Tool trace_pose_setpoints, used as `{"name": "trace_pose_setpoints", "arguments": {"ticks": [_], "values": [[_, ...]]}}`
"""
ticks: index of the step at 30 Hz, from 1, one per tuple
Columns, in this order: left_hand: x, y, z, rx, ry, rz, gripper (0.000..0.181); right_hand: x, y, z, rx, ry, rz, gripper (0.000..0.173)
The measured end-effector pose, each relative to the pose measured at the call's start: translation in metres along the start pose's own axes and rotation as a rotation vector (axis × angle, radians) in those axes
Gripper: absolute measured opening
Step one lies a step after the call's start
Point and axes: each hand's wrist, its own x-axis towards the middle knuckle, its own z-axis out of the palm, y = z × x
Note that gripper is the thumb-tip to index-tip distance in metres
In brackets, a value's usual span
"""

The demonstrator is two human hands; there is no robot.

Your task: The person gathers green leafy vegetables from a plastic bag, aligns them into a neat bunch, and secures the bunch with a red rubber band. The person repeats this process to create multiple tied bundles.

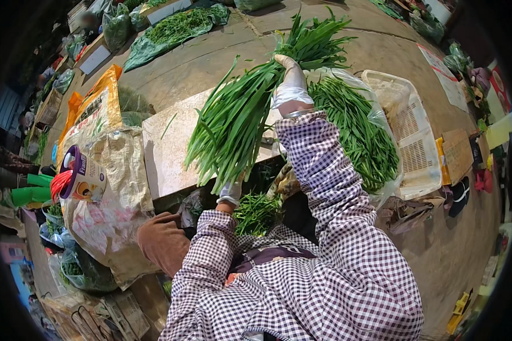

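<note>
A large bundle of long flat green leaves, apparently garlic chives (247, 106), slants over a pale board (175, 128). My right hand (291, 76), in a thin whitish glove, grips it around the middle, thumb on top. Leaves fan out on both sides of that grip. At the near end of the bundle is my left hand (231, 191), also gloved; its fingers are hidden beneath the leaves. Just right of my right forearm, a heap of similar greens (354, 132) lies in a clear plastic bag (377, 113). More cut greens (258, 213) lie low in front of my body.
A white plastic crate (422, 149) stands beside the bagged greens. To the left are a large woven sack (111, 230) and a purple-rimmed tub (87, 174) with red strips. Farther off, greens lie on a green sheet (143, 53) on the concrete floor (247, 38).
</note>
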Motion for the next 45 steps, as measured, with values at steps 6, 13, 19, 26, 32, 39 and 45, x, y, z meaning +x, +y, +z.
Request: {"name": "trace_pose_setpoints", "arguments": {"ticks": [6,13,19,26,32,39,45], "values": [[-0.033,-0.028,-0.016,0.034,-0.461,-0.420,0.010,0.013,-0.004,-0.005,-0.013,-0.067,-0.076,0.016],[-0.019,0.039,-0.012,-0.271,-0.052,-0.067,0.054,0.006,0.000,-0.002,-0.019,-0.114,-0.092,0.016],[-0.011,0.020,-0.002,-0.168,-0.171,0.023,0.028,-0.017,-0.008,0.007,-0.063,-0.146,0.037,0.022],[-0.038,-0.002,-0.022,-0.002,-0.258,0.176,0.040,-0.033,-0.018,0.001,-0.057,-0.308,0.071,0.015],[-0.042,-0.034,-0.028,-0.745,-0.310,-0.513,0.027,-0.053,-0.043,0.000,0.024,-0.398,0.282,0.012],[0.000,0.064,-0.099,-1.705,-0.347,-0.445,0.077,-0.073,-0.055,-0.028,-0.018,-0.565,0.047,0.021],[0.003,0.067,-0.101,-1.897,-0.385,-0.552,0.062,-0.025,-0.057,-0.064,0.201,-0.877,0.047,0.021]]}}
